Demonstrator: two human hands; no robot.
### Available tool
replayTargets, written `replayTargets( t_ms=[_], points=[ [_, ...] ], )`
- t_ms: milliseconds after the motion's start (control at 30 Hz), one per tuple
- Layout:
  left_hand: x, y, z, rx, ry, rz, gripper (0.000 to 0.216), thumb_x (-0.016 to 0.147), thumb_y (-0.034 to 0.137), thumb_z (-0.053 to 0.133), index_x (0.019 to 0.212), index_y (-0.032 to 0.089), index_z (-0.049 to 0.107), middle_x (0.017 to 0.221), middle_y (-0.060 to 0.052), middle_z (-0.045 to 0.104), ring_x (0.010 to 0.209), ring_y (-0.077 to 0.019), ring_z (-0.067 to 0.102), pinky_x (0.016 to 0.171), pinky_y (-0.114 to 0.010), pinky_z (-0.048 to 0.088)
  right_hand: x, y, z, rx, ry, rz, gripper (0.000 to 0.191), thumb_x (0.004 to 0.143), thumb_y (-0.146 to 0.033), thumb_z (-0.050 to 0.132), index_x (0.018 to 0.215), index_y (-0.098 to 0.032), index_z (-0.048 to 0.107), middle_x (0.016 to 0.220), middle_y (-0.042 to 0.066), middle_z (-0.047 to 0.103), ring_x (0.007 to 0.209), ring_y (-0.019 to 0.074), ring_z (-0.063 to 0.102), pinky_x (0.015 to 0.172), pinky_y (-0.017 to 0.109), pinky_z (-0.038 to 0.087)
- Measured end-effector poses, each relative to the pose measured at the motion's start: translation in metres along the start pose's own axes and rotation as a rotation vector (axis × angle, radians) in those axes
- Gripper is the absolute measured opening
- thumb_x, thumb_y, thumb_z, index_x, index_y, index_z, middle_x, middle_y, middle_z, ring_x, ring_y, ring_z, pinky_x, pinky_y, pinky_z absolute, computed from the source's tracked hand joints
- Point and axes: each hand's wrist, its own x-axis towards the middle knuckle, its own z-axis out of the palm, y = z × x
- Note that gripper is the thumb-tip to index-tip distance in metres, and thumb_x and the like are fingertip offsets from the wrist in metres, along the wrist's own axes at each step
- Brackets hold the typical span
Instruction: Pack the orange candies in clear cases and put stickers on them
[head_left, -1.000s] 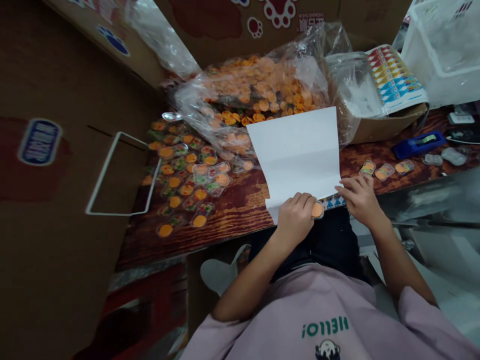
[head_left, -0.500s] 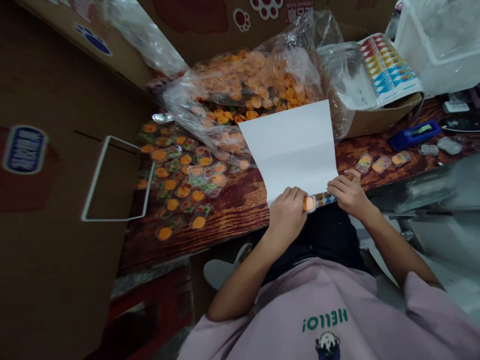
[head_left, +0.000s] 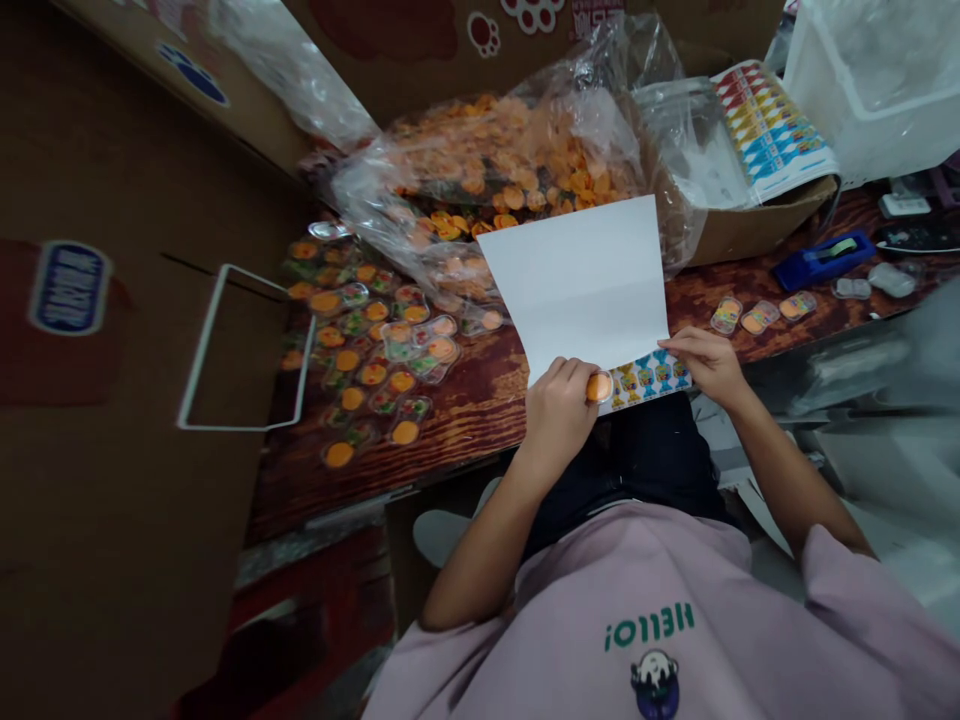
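Observation:
A sheet of stickers [head_left: 651, 376] lies across my lap and the table edge, its white back side [head_left: 577, 285] curled up and away from me. Along its near strip a row of small coloured printed stickers shows. My left hand [head_left: 561, 405] is closed at the sheet's left end, holding a small clear plastic case with an orange disc [head_left: 599, 387]. My right hand [head_left: 703, 362] pinches the sheet's edge at the right end of the printed row. Whether a loose sticker is between its fingertips is too small to tell.
Many clear cases with orange discs [head_left: 373, 373] lie on the wooden table [head_left: 472, 420] at left. Behind is a plastic bag of orange pieces [head_left: 517, 165]. At right are a carton with printed sheets [head_left: 769, 130], a blue tape dispenser [head_left: 823, 260] and three stickered cases [head_left: 760, 317].
The near strip of the sheet has come into fuller view, with more printed stickers showing. My right hand has shifted slightly up and right; my left hand, with the case, slightly left.

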Motion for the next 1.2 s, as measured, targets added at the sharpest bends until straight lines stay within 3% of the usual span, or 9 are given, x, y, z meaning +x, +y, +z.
replayTargets(
  t_ms=[333,567,667,800,900,1000,1200],
  points=[
    [-0.018,0.005,0.006,0.078,0.144,0.144,0.023,0.085,0.001,0.057,0.095,0.019,0.067,0.089,-0.007,0.074,0.087,-0.027,0.064,0.071,-0.038,0.047,-0.003,-0.012,-0.009,-0.058,-0.098,0.007,0.022,0.102,-0.031,0.059,0.104,-0.025,0.08,0.088,0.005,0.071,0.08,0.0191,0.067,0.073,0.035,0.055],
    [-0.021,0.004,0.018,0.163,0.305,0.239,0.021,0.095,0.007,0.051,0.097,0.017,0.07,0.089,-0.01,0.074,0.081,-0.0257,0.06,0.07,-0.039,0.043,-0.006,-0.015,-0.007,-0.163,-0.049,-0.064,0.025,0.104,-0.025,0.051,0.103,-0.023,0.076,0.092,0.006,0.071,0.084,0.0207,0.066,0.075,0.037,0.054],
    [-0.017,0.001,0.02,0.191,0.337,0.241,0.021,0.097,0.009,0.051,0.098,0.016,0.07,0.09,-0.01,0.074,0.081,-0.0257,0.06,0.071,-0.039,0.042,-0.003,-0.017,-0.007,-0.315,-0.068,-0.135,0.027,0.102,-0.018,0.048,0.103,-0.023,0.074,0.093,0.007,0.07,0.09,0.0234,0.063,0.084,0.042,0.05],
    [-0.015,0.002,0.024,0.227,0.354,0.237,0.023,0.098,0.01,0.049,0.098,0.016,0.071,0.089,-0.011,0.074,0.081,-0.0263,0.06,0.071,-0.04,0.04,0.0,-0.032,-0.005,-0.629,-0.161,-0.243,0.025,0.097,-0.013,0.055,0.105,-0.025,0.074,0.12,0.009,0.071,0.111,0.0293,0.058,0.104,0.055,0.035],
    [-0.015,0.005,0.027,0.227,0.371,0.241,0.022,0.099,0.011,0.049,0.099,0.015,0.07,0.088,-0.012,0.073,0.081,-0.0268,0.06,0.07,-0.04,0.04,-0.001,-0.042,0.002,-0.707,-0.195,-0.293,0.024,0.099,-0.016,0.056,0.111,-0.027,0.074,0.123,0.007,0.072,0.112,0.0272,0.058,0.111,0.056,0.027],
    [-0.015,0.005,0.03,0.194,0.365,0.208,0.02,0.098,0.012,0.05,0.099,0.016,0.07,0.089,-0.012,0.073,0.082,-0.0269,0.06,0.072,-0.041,0.042,-0.001,-0.038,0.009,-0.635,-0.182,-0.272,0.024,0.104,-0.021,0.053,0.113,-0.026,0.074,0.11,0.006,0.076,0.104,0.0241,0.06,0.11,0.054,0.027],
    [-0.015,-0.003,0.035,0.093,0.315,0.131,0.015,0.095,0.013,0.055,0.099,0.018,0.069,0.091,-0.012,0.073,0.085,-0.0275,0.061,0.074,-0.04,0.045,0.001,-0.009,0.009,-0.278,-0.196,-0.157,0.024,0.104,-0.036,0.057,0.1,-0.023,0.076,0.095,0.006,0.078,0.091,0.0228,0.065,0.095,0.046,0.04]
  ],
)
